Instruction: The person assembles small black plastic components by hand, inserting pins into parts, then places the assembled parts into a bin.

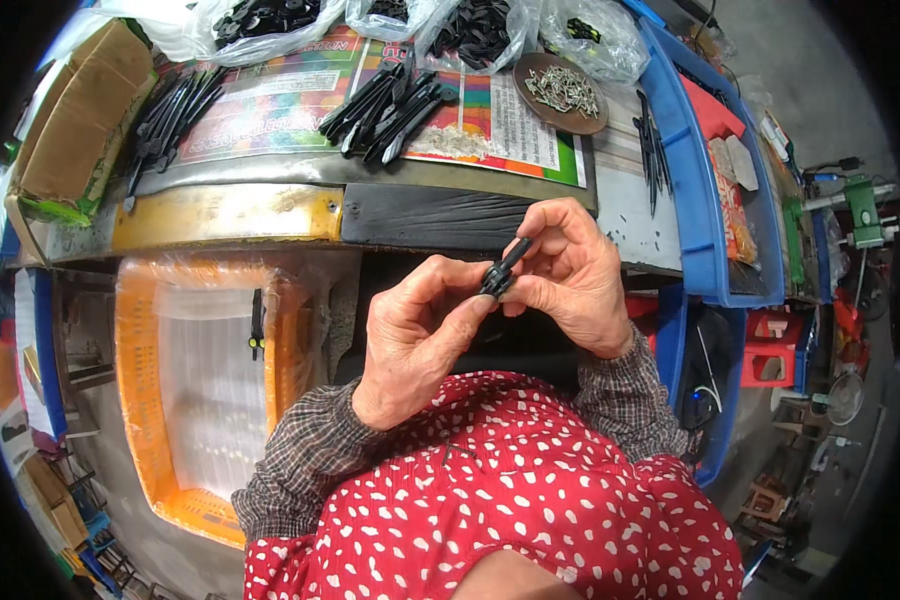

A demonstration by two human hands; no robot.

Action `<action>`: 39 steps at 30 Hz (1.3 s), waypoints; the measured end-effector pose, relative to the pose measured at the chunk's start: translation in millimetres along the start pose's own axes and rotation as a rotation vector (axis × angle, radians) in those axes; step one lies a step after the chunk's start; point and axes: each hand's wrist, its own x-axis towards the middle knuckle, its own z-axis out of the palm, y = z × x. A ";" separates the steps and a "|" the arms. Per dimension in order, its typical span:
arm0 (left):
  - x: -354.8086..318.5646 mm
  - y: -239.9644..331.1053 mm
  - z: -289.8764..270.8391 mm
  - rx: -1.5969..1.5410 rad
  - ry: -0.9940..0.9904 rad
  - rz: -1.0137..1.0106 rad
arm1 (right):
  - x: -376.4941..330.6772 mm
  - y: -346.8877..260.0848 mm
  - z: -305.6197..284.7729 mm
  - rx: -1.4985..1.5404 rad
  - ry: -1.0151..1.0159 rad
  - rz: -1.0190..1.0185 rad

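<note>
My left hand (420, 335) and my right hand (570, 280) meet just in front of the table edge, both pinching one small black plastic part (501, 270). The left thumb and forefinger grip its lower end; the right fingers curl around its upper end. On the table beyond lie a pile of long black plastic parts (390, 100) and a round brown dish of small metal screws (562, 92).
An orange crate (135, 390) lined with clear plastic stands at my lower left, one black part (257, 325) inside. Another bundle of black parts (165, 115), a cardboard box (75, 120), bags of black pieces (475, 30) and a blue bin (705, 200) surround the table.
</note>
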 end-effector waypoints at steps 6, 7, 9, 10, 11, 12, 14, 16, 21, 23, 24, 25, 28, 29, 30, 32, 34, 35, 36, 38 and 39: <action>4.0 -3.6 -5.5 0.293 -0.059 0.152 | -0.8 -6.0 -4.8 -0.349 0.038 -0.093; 4.9 -4.4 -6.2 0.345 -0.062 0.185 | 0.6 -6.7 -5.5 -0.347 0.041 -0.093; 5.1 -5.8 -8.2 0.402 -0.070 0.202 | 0.6 -6.9 -6.9 -0.476 0.052 -0.119; 4.8 -6.8 -9.2 0.459 -0.073 0.224 | 1.2 -5.5 -6.8 -0.474 0.057 -0.114; 4.0 -7.4 -8.8 0.457 -0.077 0.222 | 2.1 -4.7 -6.2 -0.504 0.052 -0.164; 2.9 -7.7 -8.3 0.475 -0.061 0.211 | 2.5 -4.1 -6.0 -0.535 0.046 -0.213; 2.8 -5.8 -7.4 0.502 -0.048 0.183 | 2.9 -1.9 -7.1 -0.585 0.048 -0.252; 2.8 -4.8 -6.5 0.453 -0.042 0.128 | 3.6 -0.6 -8.0 -0.633 0.048 -0.291; 2.6 -15.5 -10.4 0.462 -0.036 0.169 | 7.1 -6.3 -6.5 -0.812 0.007 -0.460; 4.7 -14.8 -6.6 0.492 -0.006 0.219 | 5.7 -5.3 -8.5 -0.814 0.000 -0.461; 5.4 -15.0 -5.1 0.520 0.024 0.272 | 4.7 -4.2 -9.3 -0.818 -0.007 -0.464; 5.3 -16.0 -5.2 0.520 0.023 0.271 | 3.9 -1.5 -9.1 -0.818 -0.006 -0.463; 6.1 -14.3 -4.2 0.438 0.035 0.262 | 2.8 4.8 -8.2 -0.594 0.030 -0.301; 3.6 -10.1 -5.3 0.407 -0.004 0.175 | 1.2 5.7 -6.8 -0.423 0.035 -0.182; 1.8 -7.9 -5.5 0.376 -0.043 0.088 | 0.4 6.3 -6.0 -0.251 0.040 -0.064; 0.4 -8.5 -4.2 0.304 -0.038 0.072 | 0.3 7.5 -5.8 -0.153 0.026 -0.027; -1.1 -7.3 -3.6 0.234 -0.032 0.056 | 0.4 6.6 -3.2 -0.031 0.008 0.010; -1.3 -6.4 -4.1 0.193 -0.036 0.042 | 0.4 4.9 -2.4 -0.033 0.005 0.007; -1.7 -5.7 -4.3 0.152 -0.041 0.028 | 0.2 2.4 -1.3 0.013 -0.007 0.063; -2.5 -5.4 -3.4 0.145 -0.042 0.036 | -0.8 2.6 -0.6 0.102 -0.023 0.136; -3.0 -5.2 -2.7 0.138 -0.044 0.041 | -1.6 6.0 -0.1 0.099 -0.022 0.131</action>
